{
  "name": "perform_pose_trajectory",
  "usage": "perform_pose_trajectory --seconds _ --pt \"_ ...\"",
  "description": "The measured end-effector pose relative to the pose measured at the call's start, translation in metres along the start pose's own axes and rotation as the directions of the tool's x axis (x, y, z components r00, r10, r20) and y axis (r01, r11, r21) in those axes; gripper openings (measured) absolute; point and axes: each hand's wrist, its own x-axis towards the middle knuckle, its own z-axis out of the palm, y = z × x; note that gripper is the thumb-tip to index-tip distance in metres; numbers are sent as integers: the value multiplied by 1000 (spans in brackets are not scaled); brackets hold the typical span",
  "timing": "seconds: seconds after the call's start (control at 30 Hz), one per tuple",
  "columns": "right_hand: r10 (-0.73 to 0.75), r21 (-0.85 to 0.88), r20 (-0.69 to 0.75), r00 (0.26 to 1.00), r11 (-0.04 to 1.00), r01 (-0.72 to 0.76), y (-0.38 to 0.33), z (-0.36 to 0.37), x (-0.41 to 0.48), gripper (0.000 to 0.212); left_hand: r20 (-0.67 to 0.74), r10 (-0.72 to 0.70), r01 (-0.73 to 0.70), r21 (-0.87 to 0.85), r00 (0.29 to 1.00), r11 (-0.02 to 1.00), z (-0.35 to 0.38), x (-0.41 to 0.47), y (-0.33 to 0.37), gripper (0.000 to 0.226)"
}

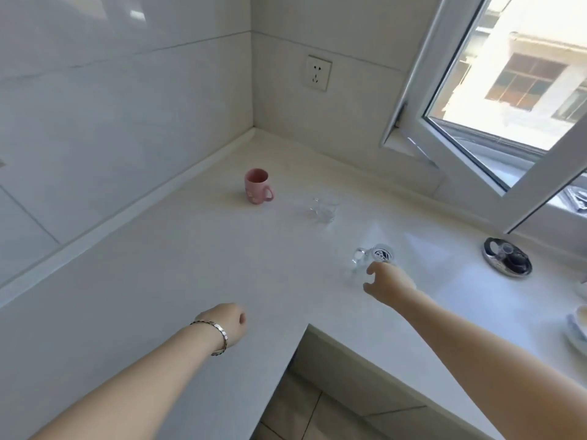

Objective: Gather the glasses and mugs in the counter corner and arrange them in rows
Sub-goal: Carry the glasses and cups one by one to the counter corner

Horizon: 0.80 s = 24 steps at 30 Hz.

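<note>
A pink mug [257, 187] stands upright near the counter's back corner, its handle to the right. To its right sits a small clear glass [324, 209]. Further right and nearer me is a clear glass mug [379, 255] with a dark logo, its handle pointing left. My right hand [392, 279] is at the near side of that glass mug, with thumb and forefinger spread apart and the fingertip at the glass. My left hand [230, 322], with a bracelet on the wrist, hovers over the bare counter with its fingers loosely curled, holding nothing.
The white L-shaped counter [190, 265] meets tiled walls with a socket [318, 73]. An open window sash [470, 154] leans in over the back right. A round metal lid [506, 257] and a dish [578, 328] lie at the right. The counter's inner edge [306, 327] drops to the floor.
</note>
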Motion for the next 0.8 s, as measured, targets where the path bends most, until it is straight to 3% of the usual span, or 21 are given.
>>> perform_pose_trajectory --seconds 0.17,0.37,0.47,0.6,0.8 --pt "75 9 -112 991 997 -74 22 -19 40 60 24 39 -39 18 999 999 -5 40 19 10" --pt "52 39 48 997 998 -54 46 -14 97 85 2 -70 70 -57 998 996 4 63 25 20" --pt "-3 107 97 995 994 -7 59 -1 111 84 -9 -149 148 -105 989 983 16 64 26 28" --pt "-85 175 24 996 981 79 70 8 119 76 -28 -230 223 -143 973 964 30 57 29 26" --pt "-259 115 40 965 961 253 35 4 115 76 -27 -338 326 -210 941 922 51 23 19 24"
